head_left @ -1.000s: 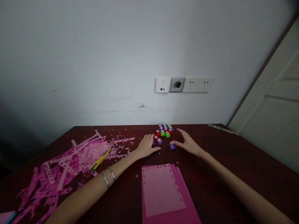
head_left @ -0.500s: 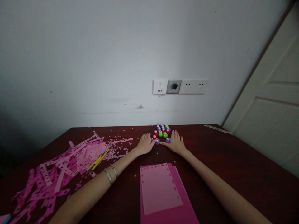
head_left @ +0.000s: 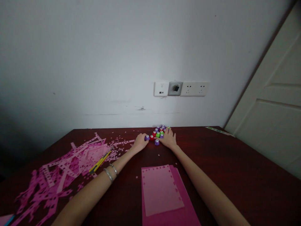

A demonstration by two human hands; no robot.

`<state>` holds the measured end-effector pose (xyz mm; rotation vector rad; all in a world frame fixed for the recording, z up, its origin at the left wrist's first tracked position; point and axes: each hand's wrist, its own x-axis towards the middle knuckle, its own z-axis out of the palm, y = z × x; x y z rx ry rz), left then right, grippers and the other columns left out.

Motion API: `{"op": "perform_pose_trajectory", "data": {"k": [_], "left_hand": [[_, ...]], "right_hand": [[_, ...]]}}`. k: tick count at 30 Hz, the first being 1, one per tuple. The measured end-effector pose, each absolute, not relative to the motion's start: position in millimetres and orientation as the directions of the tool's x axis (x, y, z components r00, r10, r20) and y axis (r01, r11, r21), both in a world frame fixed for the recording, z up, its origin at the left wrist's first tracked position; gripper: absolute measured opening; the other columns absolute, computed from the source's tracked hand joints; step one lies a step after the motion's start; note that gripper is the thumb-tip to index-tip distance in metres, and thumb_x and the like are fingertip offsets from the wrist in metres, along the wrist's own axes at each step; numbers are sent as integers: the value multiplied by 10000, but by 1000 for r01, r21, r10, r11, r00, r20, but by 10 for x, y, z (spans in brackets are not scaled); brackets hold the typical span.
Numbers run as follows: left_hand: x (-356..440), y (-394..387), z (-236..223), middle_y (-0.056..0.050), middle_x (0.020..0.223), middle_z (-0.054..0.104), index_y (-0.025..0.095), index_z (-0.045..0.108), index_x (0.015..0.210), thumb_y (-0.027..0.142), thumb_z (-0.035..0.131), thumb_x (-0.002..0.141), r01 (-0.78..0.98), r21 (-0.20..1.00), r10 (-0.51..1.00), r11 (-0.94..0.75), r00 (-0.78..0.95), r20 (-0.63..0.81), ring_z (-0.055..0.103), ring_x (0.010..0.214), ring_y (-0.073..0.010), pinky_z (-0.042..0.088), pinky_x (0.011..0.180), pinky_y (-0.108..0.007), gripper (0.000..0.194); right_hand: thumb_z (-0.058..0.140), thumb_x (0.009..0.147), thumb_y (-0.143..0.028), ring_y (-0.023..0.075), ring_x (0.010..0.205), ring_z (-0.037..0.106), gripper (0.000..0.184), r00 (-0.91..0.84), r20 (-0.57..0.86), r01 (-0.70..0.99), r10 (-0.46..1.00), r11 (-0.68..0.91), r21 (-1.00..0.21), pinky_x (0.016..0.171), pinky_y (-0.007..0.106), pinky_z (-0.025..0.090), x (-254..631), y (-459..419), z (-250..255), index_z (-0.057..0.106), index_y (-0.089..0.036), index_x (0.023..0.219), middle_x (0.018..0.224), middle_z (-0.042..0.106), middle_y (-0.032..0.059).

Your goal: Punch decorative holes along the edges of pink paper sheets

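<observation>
At the far edge of the table sits a cluster of small purple, red and green craft paper punches [head_left: 158, 134] with white tops. My left hand [head_left: 140, 143] is at the cluster's left side, its fingers and thumb closed round a purple punch [head_left: 147, 137]. Against the right side of the cluster lies my right hand [head_left: 169, 140], fingers spread and palm down, touching the punches and covering some of them. One more purple punch [head_left: 156, 142] stands in front of the group, near my right thumb.
Pink sheets of paper [head_left: 162, 191] lie stacked near me, the top one with punched edges. On the left are a heap of punched pink paper strips [head_left: 58, 172], many tiny cut-outs and a yellow utility knife [head_left: 100, 161]. A ruler-like strip [head_left: 219, 131] rests at the far right.
My right hand has moved left, pushing punches closer together. My left hand has shifted slightly left and closed round a purple punch.
</observation>
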<state>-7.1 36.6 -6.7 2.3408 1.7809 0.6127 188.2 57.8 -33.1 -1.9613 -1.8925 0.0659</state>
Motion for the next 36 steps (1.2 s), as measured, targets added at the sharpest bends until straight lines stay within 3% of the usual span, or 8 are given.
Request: {"op": "perform_pose_trajectory", "data": {"k": [3,6,12,18,24,28,32,36], "left_hand": [[-12,410,-102,-123,1050,579,139,540,1122,286,514,755,903,361,957,-234,148,251,521,1023,-257,381,876,-347,396],[89,320,-128,-207,1281,434,73,300,1335,428,539,728,891,400,958,-214,111,265,390,1197,-332,322,954,-410,742],[345,118,-211,-292,1439,102,-13,37,1378,664,596,585,851,437,947,-291,192,257,109,1330,-394,142,1056,-486,1183],[306,403,-256,-286,1438,123,8,51,1371,567,592,671,825,468,942,-315,210,264,132,1338,-349,192,1061,-425,1046],[133,735,-280,-304,1426,144,-51,78,1361,579,612,655,853,451,952,-264,156,262,144,1337,-342,175,1070,-377,1086],[154,728,-184,-297,1433,127,-36,97,1365,616,625,615,851,441,948,-285,181,263,102,1337,-373,164,1063,-422,1126],[194,412,45,-246,1362,303,9,311,1304,436,533,759,853,389,910,-349,208,359,251,1284,-341,229,1032,-409,727],[137,-179,226,-124,1116,483,123,578,1024,325,485,791,780,329,830,-533,406,382,418,1104,-267,342,946,-378,322]], "right_hand": [[406,649,-777,394,1311,135,1150,71,238,944,969,12,-331,1020,554,85,1859,589,-347,46,23,1391,1429,117,313],[437,635,-768,396,1311,142,1164,72,228,939,971,11,-344,1027,541,77,1883,615,-359,30,15,1395,1433,101,312],[538,547,-758,385,1320,157,1229,32,135,926,990,22,-377,1036,498,141,2054,699,-348,54,-21,1404,1438,129,292],[607,511,-728,387,1288,258,1232,-102,141,909,985,150,-390,1000,491,248,2346,721,-342,72,-84,1415,1432,211,262],[648,503,-688,381,1235,353,1145,-107,264,881,959,214,-422,969,499,301,2432,692,-378,192,-136,1396,1402,325,205],[688,489,-639,371,1200,406,1091,-60,328,809,943,239,-538,961,488,323,2440,695,-408,280,-134,1366,1330,434,199],[633,608,-586,286,1099,521,855,83,419,607,904,287,-741,920,408,394,2472,703,-383,384,-139,1292,1217,542,165],[400,793,-517,224,956,578,611,194,481,553,855,310,-773,844,375,439,2519,621,-267,390,-93,1233,1107,577,167]]}}
